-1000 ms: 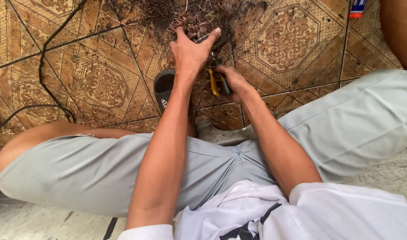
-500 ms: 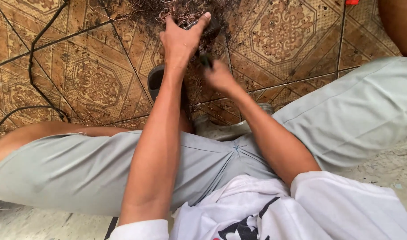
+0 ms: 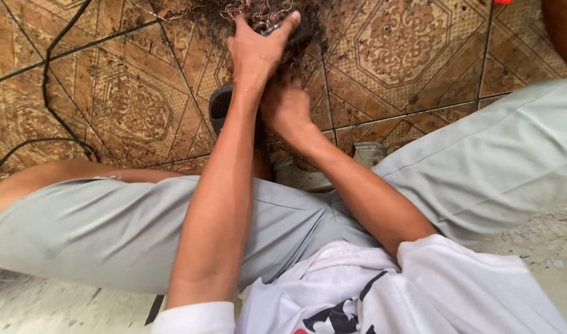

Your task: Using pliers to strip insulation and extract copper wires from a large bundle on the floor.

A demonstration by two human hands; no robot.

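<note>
I sit on a patterned brown tile floor (image 3: 128, 105) with my legs in grey shorts spread. A dark tangle of thin burnt wire (image 3: 308, 31) lies at the top of the view. My left hand (image 3: 258, 49) reaches into it, its fingers closed around a clump of wire and a small metal piece. Just below and touching it, my right hand (image 3: 286, 105) is curled into a fist. The yellow-handled cutters it held a moment ago are hidden under my hands.
A black cable (image 3: 45, 93) snakes over the tiles at left. A dark sandal (image 3: 220, 108) lies beside my left forearm. A grey block (image 3: 367, 151) sits by my right leg. Another person's limb (image 3: 562, 31) shows at the top right.
My left hand has pushed further into the wire pile. My right hand has risen to just under it, and the yellow handles of the cutters have dropped out of sight.
</note>
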